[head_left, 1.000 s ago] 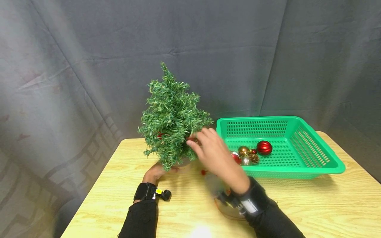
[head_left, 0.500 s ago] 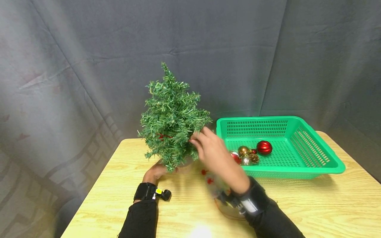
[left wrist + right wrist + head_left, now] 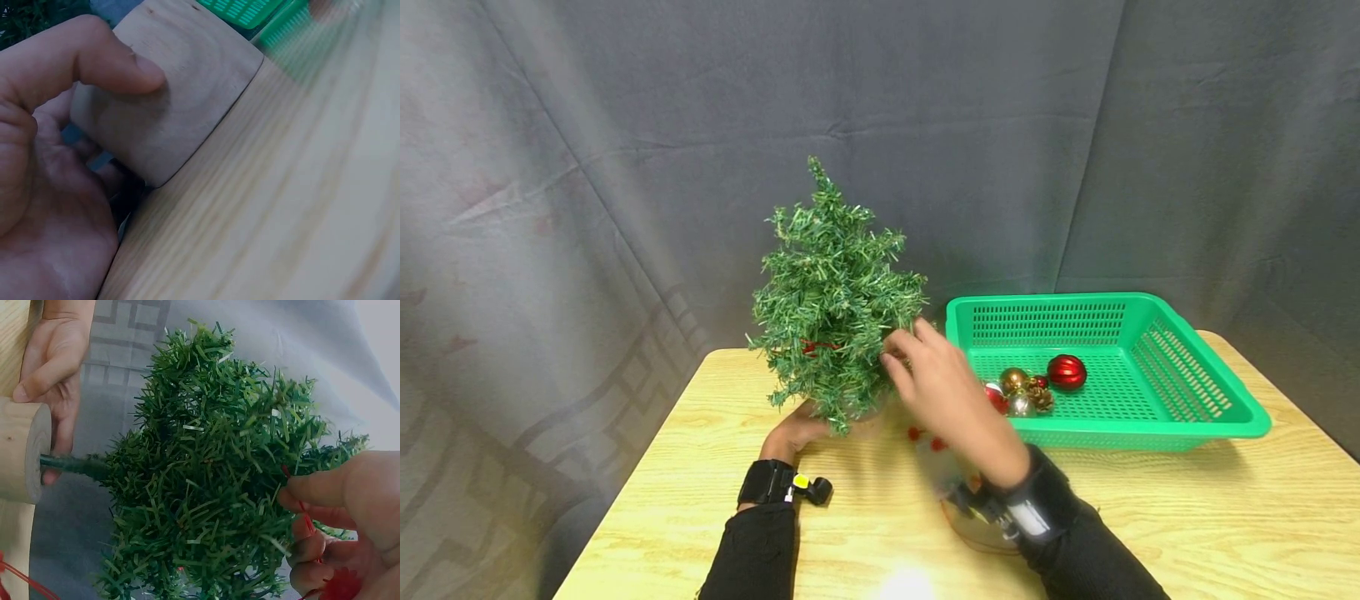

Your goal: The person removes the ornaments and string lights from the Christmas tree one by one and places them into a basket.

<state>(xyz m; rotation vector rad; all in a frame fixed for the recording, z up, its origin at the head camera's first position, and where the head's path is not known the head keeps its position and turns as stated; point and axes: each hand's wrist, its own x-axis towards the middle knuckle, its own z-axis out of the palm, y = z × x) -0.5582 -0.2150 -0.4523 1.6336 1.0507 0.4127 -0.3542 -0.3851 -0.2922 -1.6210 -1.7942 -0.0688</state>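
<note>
A small artificial Christmas tree (image 3: 835,283) stands on a round wooden base (image 3: 181,81). My left hand (image 3: 797,431) holds that base low down, thumb on its side and fingers behind it. At the tree's right side, my right hand (image 3: 936,379) pinches a thin red string (image 3: 304,515) against the branches with thumb and fingers. A fuzzy red pom-pom (image 3: 340,586) hangs by its curled fingers in the right wrist view. More red string (image 3: 820,346) lies across the tree's front. Two red pom-poms, one a blurred pom-pom (image 3: 914,433), show below the right hand.
A green plastic basket (image 3: 1210,429) stands at the right. In it lie a ridged red ball (image 3: 1066,372), a gold ball (image 3: 1012,381), a silver ball (image 3: 1021,406) and a pine cone (image 3: 1041,398). Behind the wooden table (image 3: 865,517) hangs a grey cloth (image 3: 925,167).
The tree has turned slightly, and more red string shows on its front. My right hand has shifted a little to the right. A second red pom-pom has come into view below it.
</note>
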